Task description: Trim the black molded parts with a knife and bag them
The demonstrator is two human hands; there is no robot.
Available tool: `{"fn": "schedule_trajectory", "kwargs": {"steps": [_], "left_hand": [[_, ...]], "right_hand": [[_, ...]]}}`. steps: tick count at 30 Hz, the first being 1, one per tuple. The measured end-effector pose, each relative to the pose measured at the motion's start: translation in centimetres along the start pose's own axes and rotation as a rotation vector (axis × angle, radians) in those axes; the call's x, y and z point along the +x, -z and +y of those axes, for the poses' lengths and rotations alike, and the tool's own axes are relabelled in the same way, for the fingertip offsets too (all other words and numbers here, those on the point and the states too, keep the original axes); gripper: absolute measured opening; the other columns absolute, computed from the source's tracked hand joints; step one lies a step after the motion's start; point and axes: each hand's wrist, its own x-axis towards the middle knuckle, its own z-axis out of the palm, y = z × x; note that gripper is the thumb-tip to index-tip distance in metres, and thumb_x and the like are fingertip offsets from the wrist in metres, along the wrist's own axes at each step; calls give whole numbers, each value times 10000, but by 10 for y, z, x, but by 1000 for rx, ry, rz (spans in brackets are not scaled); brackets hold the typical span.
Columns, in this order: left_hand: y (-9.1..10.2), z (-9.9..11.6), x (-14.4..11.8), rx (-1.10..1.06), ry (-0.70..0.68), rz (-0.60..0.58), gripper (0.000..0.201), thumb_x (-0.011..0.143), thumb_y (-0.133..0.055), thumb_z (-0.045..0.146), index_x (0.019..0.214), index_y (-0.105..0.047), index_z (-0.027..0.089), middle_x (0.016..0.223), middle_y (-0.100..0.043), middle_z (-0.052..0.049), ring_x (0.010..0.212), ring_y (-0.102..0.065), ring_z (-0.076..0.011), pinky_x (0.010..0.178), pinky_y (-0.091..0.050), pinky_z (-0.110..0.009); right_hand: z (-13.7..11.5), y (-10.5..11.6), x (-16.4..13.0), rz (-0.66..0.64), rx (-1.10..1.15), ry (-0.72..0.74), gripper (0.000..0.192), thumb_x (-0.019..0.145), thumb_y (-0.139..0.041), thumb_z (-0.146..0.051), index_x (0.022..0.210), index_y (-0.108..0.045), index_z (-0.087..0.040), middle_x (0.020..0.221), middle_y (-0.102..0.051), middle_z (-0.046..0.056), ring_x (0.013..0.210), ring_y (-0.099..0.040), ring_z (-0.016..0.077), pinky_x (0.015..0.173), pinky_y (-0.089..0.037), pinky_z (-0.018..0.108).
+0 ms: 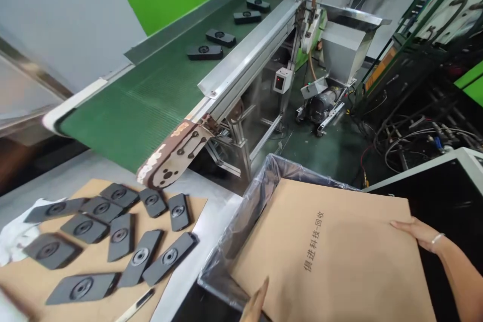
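A flat brown cardboard sheet (362,241) with printed characters lies across the opening of a box lined with clear plastic (226,261). At its right edge my right hand (418,234) grips the sheet, fingers resting on the top face; a thin bracelet circles that wrist. My left hand (256,304) holds the lower left edge, only partly in view at the bottom. What lies under the sheet is hidden.
Several dark grey molded parts (139,256) lie on cardboard on the table at left, near a cutter knife (136,304) and a white cloth (22,231). A green conveyor belt (139,105) carries more parts. A black-topped cabinet (453,191) stands right.
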Motion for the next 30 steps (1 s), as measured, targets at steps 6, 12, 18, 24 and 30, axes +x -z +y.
{"fn": "schedule_trajectory", "kwargs": {"steps": [6,12,18,24,30], "left_hand": [[-1,19,163,981,-125,-53,762,719,-586,376,1385,-215,365,1509,-33,-59,1355,54,-366,1033,-34,-636],[-28,-57,243,1100,40,-100,903,645,-694,374,1378,-167,399,1505,-40,-124,1301,-46,-510,898,-236,-699],[-43,-117,262,1219,89,-66,736,751,-551,451,1393,-228,293,1495,-115,-147,1312,-41,-489,892,-167,-750],[-49,-158,284,1355,-5,117,705,799,-503,495,1395,-201,271,1491,-95,-173,1325,68,-455,889,-118,-771],[-59,-174,292,1405,-22,146,687,787,-539,483,1371,-300,212,1461,-154,-234,1316,46,-478,911,-48,-759]], "right_hand": [[15,-97,26,-52,-237,-114,378,829,-562,-348,1132,-568,-123,1138,-585,176,1063,-555,271,885,-419,475],[19,-231,-60,-339,-549,-50,736,713,-654,-287,1373,-342,-195,1486,-116,167,1336,40,408,970,-58,686],[68,-334,-88,-610,-641,-190,773,774,-595,-240,1419,-171,-293,1503,-19,120,1335,-68,406,908,-255,673],[100,-381,-74,-681,-600,-191,744,806,-551,-186,1419,-152,-323,1509,-44,91,1319,-179,373,953,-331,504],[110,-367,-59,-665,-612,-212,652,879,-417,-271,1441,-90,-225,1494,-31,174,1304,-212,372,966,-290,532]]}}
